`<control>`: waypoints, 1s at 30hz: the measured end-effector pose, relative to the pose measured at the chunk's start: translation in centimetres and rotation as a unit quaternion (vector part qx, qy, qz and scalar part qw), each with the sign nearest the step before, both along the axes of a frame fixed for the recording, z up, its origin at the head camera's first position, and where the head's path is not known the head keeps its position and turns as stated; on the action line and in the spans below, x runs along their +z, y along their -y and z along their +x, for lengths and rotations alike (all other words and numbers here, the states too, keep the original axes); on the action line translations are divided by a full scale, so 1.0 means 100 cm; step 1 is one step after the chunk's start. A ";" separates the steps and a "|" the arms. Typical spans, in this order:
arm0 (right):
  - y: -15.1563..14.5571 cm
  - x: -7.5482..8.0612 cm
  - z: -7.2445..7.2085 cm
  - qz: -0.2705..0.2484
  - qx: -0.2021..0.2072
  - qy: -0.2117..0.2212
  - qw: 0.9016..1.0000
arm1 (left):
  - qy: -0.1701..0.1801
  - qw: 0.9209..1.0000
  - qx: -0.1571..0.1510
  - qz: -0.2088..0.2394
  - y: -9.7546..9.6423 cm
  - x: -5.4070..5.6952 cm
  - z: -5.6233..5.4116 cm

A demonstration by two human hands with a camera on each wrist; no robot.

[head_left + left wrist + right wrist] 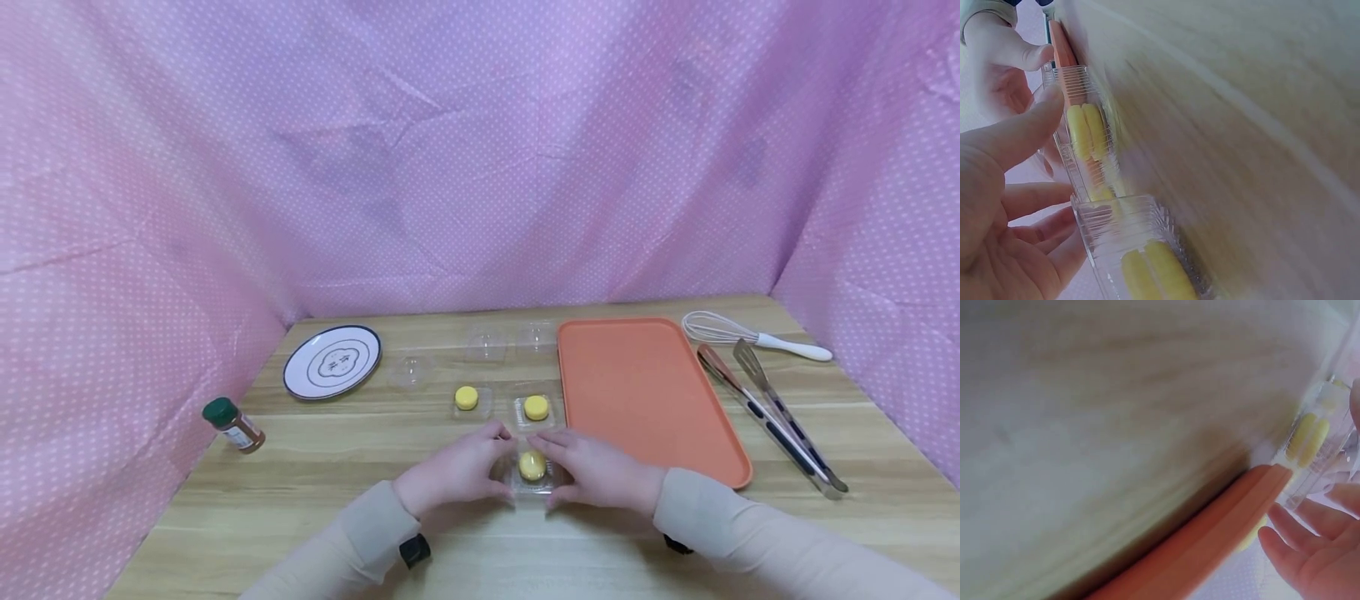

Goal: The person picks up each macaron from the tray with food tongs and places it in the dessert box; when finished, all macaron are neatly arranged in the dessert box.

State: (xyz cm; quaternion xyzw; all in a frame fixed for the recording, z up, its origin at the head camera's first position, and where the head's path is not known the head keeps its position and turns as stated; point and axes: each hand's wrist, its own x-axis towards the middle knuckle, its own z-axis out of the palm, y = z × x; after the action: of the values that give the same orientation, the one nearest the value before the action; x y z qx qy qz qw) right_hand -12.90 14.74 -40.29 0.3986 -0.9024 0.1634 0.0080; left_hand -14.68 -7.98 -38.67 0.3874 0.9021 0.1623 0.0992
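A clear plastic box with a yellow macaron inside sits on the table between both hands. A glossy clear cover shows over that macaron. My left hand is at its left side, thumb at the near corner and fingertips at the far one; in the left wrist view the thumb presses the box's edge. My right hand mirrors this on the right, its fingers fairly straight against the box. Just beyond are two more macarons on clear trays, one farther left.
An orange tray lies right of the boxes, then tongs and a white-handled whisk. Clear plastic covers stand at the back. On the left are a blue-rimmed plate and a green-capped spice jar. A pink dotted curtain hangs behind.
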 end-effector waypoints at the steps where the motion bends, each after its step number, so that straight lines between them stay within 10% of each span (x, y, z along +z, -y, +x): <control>1: 0.000 0.000 -0.001 0.000 -0.001 0.004 1.000 | -0.001 1.000 -0.001 0.001 0.000 0.000 0.000; 20: -0.002 0.005 -0.009 0.007 -0.006 0.034 0.999 | -0.015 1.000 -0.010 -0.002 0.006 0.008 -0.005; 30: -0.002 0.003 -0.009 0.000 -0.001 0.003 1.000 | -0.056 0.996 0.024 0.065 0.020 0.014 -0.014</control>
State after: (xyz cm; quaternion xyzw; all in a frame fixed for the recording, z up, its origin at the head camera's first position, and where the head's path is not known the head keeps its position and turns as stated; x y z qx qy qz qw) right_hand -13.82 14.99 -40.04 0.3973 -0.9029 0.1640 0.0057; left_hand -16.07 -9.96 -37.24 0.3800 0.9027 0.2008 0.0196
